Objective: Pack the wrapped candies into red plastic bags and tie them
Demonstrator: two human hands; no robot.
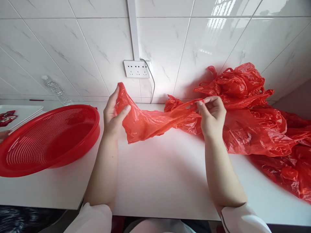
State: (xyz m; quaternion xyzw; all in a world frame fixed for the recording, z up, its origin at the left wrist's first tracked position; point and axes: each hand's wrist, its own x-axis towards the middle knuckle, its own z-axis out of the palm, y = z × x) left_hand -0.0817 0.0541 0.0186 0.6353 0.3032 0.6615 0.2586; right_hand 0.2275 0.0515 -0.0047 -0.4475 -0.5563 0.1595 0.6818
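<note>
A red plastic bag (150,124) is stretched sideways between my two hands, above the white table. My left hand (115,111) grips its wide end, thumb in front and fingers behind the film. At the other end, my right hand (212,113) pinches the narrow, twisted handle part between thumb and fingers. Just behind the right hand lies a big heap of crumpled red plastic bags (255,129), piled against the wall and running to the right edge. A smaller crumpled part of the heap shows behind the stretched bag.
A red perforated basket (94,129) stands on the left, tilted. Behind it are a clear plastic bottle (57,90) leaning on the tiles and a white tray (26,113) with dark red packets. Another person's fingers (3,135) show at the left edge. A socket strip (136,69) with a cable is on the wall.
</note>
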